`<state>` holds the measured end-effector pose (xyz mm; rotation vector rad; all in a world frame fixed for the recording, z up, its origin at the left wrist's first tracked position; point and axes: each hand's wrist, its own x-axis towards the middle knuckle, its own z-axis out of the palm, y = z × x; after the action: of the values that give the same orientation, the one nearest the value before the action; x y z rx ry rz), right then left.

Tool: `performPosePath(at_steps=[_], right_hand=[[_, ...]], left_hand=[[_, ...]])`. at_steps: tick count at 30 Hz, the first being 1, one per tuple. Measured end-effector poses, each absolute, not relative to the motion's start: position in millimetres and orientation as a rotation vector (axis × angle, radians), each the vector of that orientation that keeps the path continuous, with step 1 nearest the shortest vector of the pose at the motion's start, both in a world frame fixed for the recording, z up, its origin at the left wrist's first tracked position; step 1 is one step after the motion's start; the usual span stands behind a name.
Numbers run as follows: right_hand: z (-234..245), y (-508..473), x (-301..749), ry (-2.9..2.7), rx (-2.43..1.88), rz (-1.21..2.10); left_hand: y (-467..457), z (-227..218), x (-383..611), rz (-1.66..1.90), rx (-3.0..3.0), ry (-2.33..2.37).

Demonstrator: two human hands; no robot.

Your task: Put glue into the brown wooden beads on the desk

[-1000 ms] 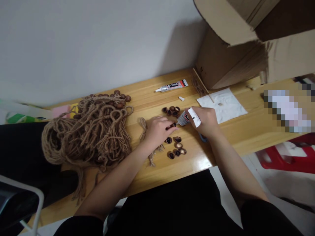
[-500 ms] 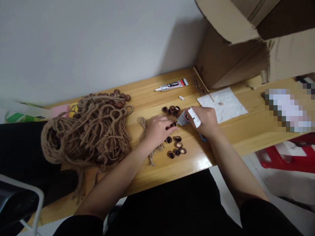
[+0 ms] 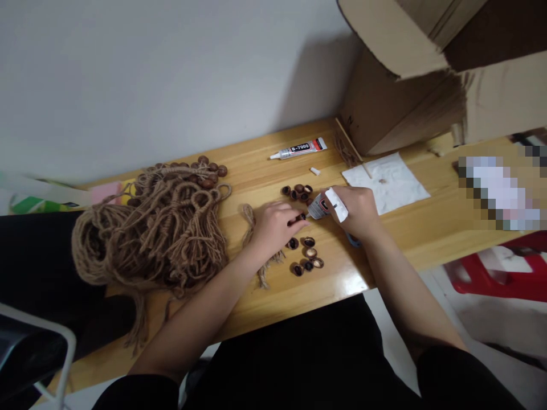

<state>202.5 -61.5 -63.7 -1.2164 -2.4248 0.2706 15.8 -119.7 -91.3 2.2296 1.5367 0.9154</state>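
Brown nut shell (image 3: 298,218), just left of the white paper sheet (image 3: 397,185), is pinched in the left hand (image 3: 273,225) fingertips, likely to steady it. The right hand (image 3: 356,210) is wrapped tight around the glue tube (image 3: 318,205), with the nozzle at the shell. Versus half a second ago: no visible change.

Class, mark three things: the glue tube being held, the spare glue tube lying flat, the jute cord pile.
held glue tube (image 3: 317,206), head view, body near the nozzle
spare glue tube (image 3: 299,148), head view, printed label
jute cord pile (image 3: 164,228), head view, middle
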Motion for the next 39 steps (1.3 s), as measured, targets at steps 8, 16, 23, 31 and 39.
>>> performPosePath(at_steps=[8,16,23,31,39], right_hand=[[-64.3,-61.6,202.0,-2.421,-1.197,0.261],[-65.8,-61.6,201.9,-2.402,-1.227,0.249],[-62.7,-62.6,200.4,-2.414,-1.241,0.253],[-63.0,-62.7,200.0,-2.411,-1.196,0.255],[-65.0,-63.2,198.0,-2.385,-1.247,0.231]], left_hand=[[-119.7,-93.1,15.5,0.917,2.217,1.541],[-120.1,-92.4,15.5,0.924,2.22,1.537],[-119.7,-91.8,15.9,0.905,2.225,1.551],[-120.0,-91.3,16.2,0.903,2.213,1.544],[-120.2,-91.3,15.8,0.883,2.222,1.548]])
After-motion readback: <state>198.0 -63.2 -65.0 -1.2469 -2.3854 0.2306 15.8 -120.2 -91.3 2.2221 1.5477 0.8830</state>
